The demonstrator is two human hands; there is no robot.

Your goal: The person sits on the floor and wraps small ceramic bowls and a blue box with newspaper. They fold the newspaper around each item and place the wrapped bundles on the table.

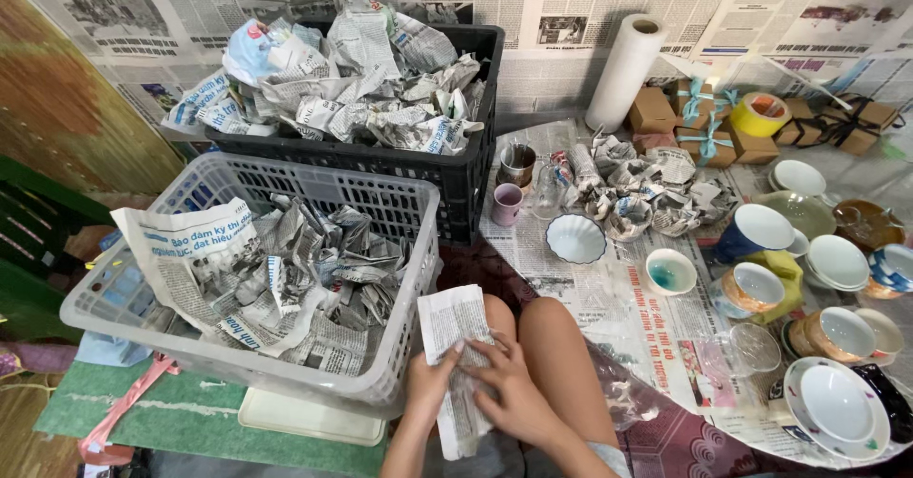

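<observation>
Head view, steeply down, close

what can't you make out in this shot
All in the head view:
- What both hands, left hand and right hand, wrap: the newspaper covers it.
- Contents of the grey basket and black crate: crumpled paper hides them.
- Plates at right: cut off by the frame edge.
- Wrapped bundles on the table: contents unseen.
</observation>
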